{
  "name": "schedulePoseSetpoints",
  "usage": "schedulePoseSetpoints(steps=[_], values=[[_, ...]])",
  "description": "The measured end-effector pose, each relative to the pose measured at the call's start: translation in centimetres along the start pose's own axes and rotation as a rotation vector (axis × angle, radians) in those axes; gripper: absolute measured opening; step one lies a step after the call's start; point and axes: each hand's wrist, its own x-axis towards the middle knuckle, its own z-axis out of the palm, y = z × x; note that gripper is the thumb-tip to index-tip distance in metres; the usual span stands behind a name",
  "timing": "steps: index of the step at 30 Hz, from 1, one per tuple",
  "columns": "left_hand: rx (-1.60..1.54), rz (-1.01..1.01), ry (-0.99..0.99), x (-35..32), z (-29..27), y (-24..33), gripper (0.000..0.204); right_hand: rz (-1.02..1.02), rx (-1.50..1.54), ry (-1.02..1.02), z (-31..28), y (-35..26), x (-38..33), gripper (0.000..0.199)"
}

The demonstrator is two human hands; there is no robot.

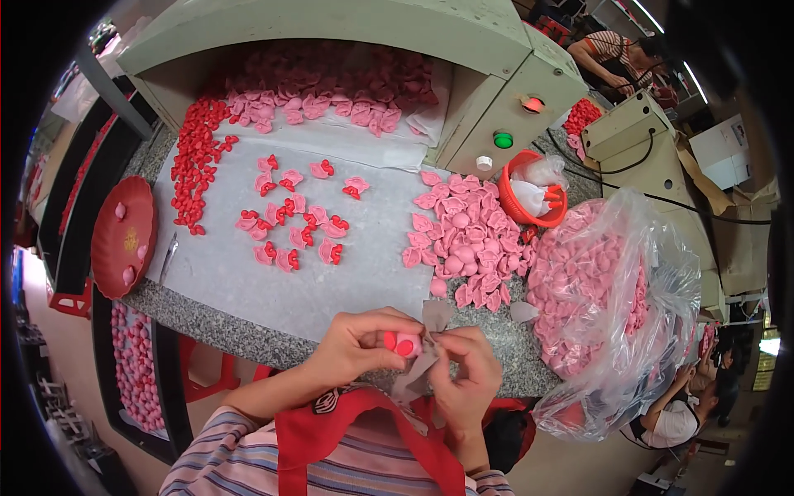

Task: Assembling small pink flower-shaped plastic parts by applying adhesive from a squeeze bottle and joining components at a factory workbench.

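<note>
Above the near edge of the bench, my left hand (pixel 357 345) pinches a small pink piece with red parts (pixel 401 344) between thumb and fingers. My right hand (pixel 467 376) is closed on a thin grey strip, cloth or paper (pixel 423 365), that touches the pink piece. On the white sheet (pixel 347 281) beyond lie several pink pieces with red parts (pixel 289 223) in a loose cluster. A heap of plain pink pieces (pixel 467 236) is to their right. Small red pieces (pixel 192 161) are piled at the sheet's left.
A grey-green machine (pixel 331 25) with a green button (pixel 503 140) spans the back, pink pieces inside. At right are a red basket (pixel 506 194) and a clear plastic bag (pixel 653 273) of pink pieces. A red dish (pixel 106 240) and tweezers (pixel 169 258) lie left. Other people sit farther right.
</note>
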Motion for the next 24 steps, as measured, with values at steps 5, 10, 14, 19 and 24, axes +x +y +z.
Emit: schedulePoseSetpoints(steps=[5,10,14,19,24], values=[[-0.448,-0.017,-0.135,0.5,-0.9,-0.4,0.04,0.205,-0.261,0.249,-2.5,4.6,-1.5,0.023],[-0.485,-0.03,-0.137,0.5,-1.0,-0.6,0.042,0.063,-0.747,0.203,-4.3,5.3,-1.8,0.024],[-0.434,-0.047,-0.133,0.0,-1.0,-0.4,0.044,0.04,-0.251,0.151,-2.3,1.5,-0.8,0.025],[-0.396,-0.119,-0.067,-0.4,-1.0,0.4,0.045,-0.128,0.073,-0.088,0.6,-0.5,-0.3,0.032],[-0.379,-0.13,-0.062,-0.9,-1.6,0.7,0.045,-0.115,0.108,-0.072,1.7,-0.6,0.0,0.026]])
